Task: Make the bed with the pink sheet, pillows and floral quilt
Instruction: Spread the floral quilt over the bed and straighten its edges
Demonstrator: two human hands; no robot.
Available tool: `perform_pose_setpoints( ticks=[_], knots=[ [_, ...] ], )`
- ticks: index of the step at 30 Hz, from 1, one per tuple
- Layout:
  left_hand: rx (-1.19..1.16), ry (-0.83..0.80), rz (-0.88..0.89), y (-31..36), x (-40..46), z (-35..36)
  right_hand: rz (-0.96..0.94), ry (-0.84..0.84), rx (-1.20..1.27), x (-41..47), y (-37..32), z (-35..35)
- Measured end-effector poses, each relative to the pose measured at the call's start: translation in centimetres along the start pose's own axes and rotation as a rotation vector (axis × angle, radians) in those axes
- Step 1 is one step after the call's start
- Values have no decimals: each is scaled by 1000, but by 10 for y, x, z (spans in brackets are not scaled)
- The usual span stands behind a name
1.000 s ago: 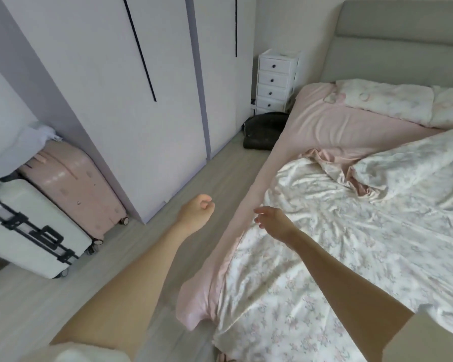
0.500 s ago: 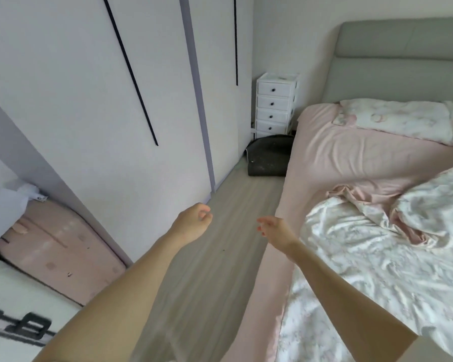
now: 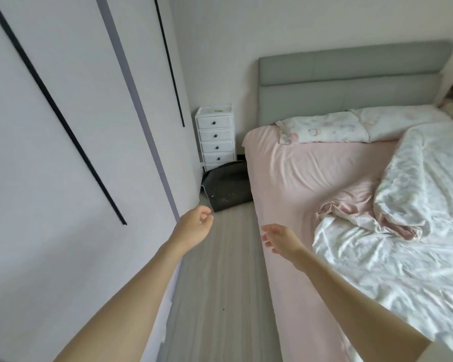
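Observation:
The pink sheet [image 3: 298,173] covers the mattress, smooth near the head and along the left side. Two pale patterned pillows [image 3: 322,129] lie side by side against the grey headboard [image 3: 351,74]. The white floral quilt [image 3: 403,252] lies rumpled over the right and near part of the bed, its pink underside folded out at one corner [image 3: 351,207]. My left hand [image 3: 194,226] hangs over the floor with loosely curled fingers, holding nothing. My right hand [image 3: 279,237] hovers at the bed's left edge, fingers relaxed, also holding nothing.
A white wardrobe [image 3: 76,152] with black handle strips runs close along the left. A narrow strip of grey wood floor [image 3: 220,283] lies between it and the bed. A white drawer tower [image 3: 215,137] and a dark bag [image 3: 228,186] stand at the aisle's far end.
The view has moved forward along the aisle and lifted toward the headboard; the suitcases have dropped out of sight. Both hands stay raised and hold nothing, the left fingers a little looser.

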State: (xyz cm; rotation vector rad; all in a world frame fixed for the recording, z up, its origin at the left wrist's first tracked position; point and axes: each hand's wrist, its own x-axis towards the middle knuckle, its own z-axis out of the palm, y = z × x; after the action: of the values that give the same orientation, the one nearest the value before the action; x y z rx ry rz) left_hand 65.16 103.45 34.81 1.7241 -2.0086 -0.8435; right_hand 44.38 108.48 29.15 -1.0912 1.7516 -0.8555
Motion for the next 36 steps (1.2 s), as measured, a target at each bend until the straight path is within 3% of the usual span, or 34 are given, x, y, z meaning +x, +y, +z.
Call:
perform_pose_setpoints(
  ticks=[9,13,23,28,36],
  knots=[
    [-26,-326,229,66,100,77,139,313,175,54,25,-61],
    [29,-380,305,97,173,112,202,414,234,110,51,-106],
    [120,-486,332,201,357,194,318,610,301,253,85,-235],
    [182,-605,305,222,421,237,437,626,338,297,109,-264],
    [180,-773,351,280,529,337,627,795,318,367,153,-298]
  ],
)
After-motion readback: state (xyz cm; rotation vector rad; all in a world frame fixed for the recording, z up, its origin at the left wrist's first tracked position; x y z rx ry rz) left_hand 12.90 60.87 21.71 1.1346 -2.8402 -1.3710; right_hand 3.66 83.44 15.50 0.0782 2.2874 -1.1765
